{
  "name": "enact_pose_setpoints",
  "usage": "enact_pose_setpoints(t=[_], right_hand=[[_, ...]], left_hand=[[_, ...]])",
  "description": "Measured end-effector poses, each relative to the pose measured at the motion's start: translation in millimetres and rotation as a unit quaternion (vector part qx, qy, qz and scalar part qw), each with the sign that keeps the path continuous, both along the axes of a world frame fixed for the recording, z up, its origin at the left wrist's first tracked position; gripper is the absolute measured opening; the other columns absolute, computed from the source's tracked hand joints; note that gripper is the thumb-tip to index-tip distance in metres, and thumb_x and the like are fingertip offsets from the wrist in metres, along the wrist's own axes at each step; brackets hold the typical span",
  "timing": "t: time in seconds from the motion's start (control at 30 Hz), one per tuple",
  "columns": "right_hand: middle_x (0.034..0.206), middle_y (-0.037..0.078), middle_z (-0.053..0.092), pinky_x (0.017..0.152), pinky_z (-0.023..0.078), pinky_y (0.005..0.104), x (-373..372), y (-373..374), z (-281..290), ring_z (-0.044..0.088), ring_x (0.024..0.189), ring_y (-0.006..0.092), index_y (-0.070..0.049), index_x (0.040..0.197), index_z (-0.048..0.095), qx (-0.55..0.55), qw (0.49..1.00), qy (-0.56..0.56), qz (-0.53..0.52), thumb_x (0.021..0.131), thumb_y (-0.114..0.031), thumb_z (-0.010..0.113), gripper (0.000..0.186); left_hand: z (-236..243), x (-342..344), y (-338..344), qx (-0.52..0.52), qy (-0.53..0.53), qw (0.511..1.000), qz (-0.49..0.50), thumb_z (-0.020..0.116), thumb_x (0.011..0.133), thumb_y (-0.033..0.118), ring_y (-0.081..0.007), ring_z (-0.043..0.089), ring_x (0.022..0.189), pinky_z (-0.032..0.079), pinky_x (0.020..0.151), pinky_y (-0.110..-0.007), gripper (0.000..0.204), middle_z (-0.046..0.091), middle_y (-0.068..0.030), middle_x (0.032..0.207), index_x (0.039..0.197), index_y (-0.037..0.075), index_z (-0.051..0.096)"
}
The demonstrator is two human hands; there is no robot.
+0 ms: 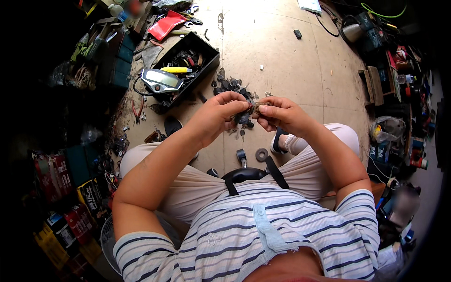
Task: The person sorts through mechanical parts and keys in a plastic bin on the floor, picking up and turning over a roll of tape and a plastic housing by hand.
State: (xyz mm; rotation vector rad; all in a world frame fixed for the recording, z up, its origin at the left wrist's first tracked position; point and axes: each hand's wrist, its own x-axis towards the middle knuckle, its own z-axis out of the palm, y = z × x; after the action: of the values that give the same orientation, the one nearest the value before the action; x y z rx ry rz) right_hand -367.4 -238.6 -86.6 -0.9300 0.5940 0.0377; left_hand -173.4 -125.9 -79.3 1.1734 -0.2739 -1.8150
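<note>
My left hand [221, 112] and my right hand [285, 115] meet above the floor in front of me. Thumb and fingertips of both are pinched together. Between the right fingertips is a small brownish metal piece [256, 111]. What the left fingertips pinch is too small to make out. Under and beyond the hands lies a loose pile of black-headed keys [229, 85], partly hidden by the left hand.
A black bin [209, 62] of tools stands at left, with an instrument cluster [162, 81] and a yellow-handled tool [176, 70] on it. Red-handled pliers [137, 111] lie nearby. A grey metal ring [261, 154] is by my right foot. Cluttered shelves line both sides.
</note>
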Motion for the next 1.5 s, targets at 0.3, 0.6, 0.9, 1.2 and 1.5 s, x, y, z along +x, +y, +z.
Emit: enact_pose_setpoints(t=[0.3, 0.6, 0.9, 1.2, 1.5], right_hand=[[0.073, 0.001, 0.060, 0.057, 0.039, 0.0209, 2.2, 0.5, 0.3, 0.053, 0.064, 0.0079, -0.004, 0.096, 0.059, -0.062, 0.998, 0.001, 0.019, 0.094, -0.023, 0.051, 0.021], [0.070, 0.000, 0.057, 0.058, 0.040, 0.0224, 2.6, 5.4, 3.8, 0.050, 0.063, 0.0086, -0.002, 0.093, 0.057, -0.217, 0.975, -0.022, 0.032, 0.094, -0.020, 0.051, 0.019], [0.071, 0.008, 0.058, 0.056, 0.044, 0.0258, 3.6, 13.4, 23.4, 0.053, 0.058, 0.0135, -0.001, 0.093, 0.059, -0.538, 0.843, 0.025, 0.020, 0.089, -0.013, 0.060, 0.013], [0.077, 0.009, 0.060, 0.055, 0.047, 0.0250, 2.7, 25.3, 18.7, 0.059, 0.061, 0.0138, -0.002, 0.096, 0.060, -0.553, 0.824, -0.060, -0.108, 0.080, -0.003, 0.069, 0.018], [0.086, 0.006, 0.062, 0.059, 0.047, 0.0216, 0.1, 21.9, 19.5, 0.058, 0.066, 0.0078, 0.000, 0.102, 0.056, -0.506, 0.844, -0.075, -0.160, 0.083, -0.002, 0.066, 0.021]], left_hand=[[-1.0, -2.9, 5.4, -0.080, -0.114, 0.990, -0.036, 0.061, 0.087, 0.011, -0.0070, 0.057, 0.085, 0.046, 0.072, -0.022, 0.015, 0.062, 0.0002, 0.091, 0.102, 0.007, 0.060], [1.6, -10.8, 8.7, -0.179, -0.260, 0.948, -0.046, 0.068, 0.082, 0.005, -0.0060, 0.059, 0.081, 0.048, 0.070, -0.020, 0.018, 0.062, -0.0002, 0.089, 0.098, 0.002, 0.059], [3.6, -17.8, 7.9, -0.226, -0.440, 0.869, -0.005, 0.066, 0.077, 0.002, -0.0057, 0.056, 0.071, 0.047, 0.064, -0.020, 0.015, 0.060, -0.0019, 0.082, 0.090, 0.000, 0.058], [9.5, -21.9, 3.7, -0.243, -0.475, 0.845, 0.025, 0.067, 0.076, 0.002, -0.0061, 0.056, 0.069, 0.047, 0.062, -0.020, 0.014, 0.060, -0.0009, 0.079, 0.088, 0.001, 0.059], [10.1, -21.9, 3.7, -0.261, -0.427, 0.865, 0.043, 0.067, 0.078, 0.001, -0.0052, 0.056, 0.069, 0.046, 0.062, -0.019, 0.012, 0.059, -0.0004, 0.080, 0.088, 0.001, 0.059]])
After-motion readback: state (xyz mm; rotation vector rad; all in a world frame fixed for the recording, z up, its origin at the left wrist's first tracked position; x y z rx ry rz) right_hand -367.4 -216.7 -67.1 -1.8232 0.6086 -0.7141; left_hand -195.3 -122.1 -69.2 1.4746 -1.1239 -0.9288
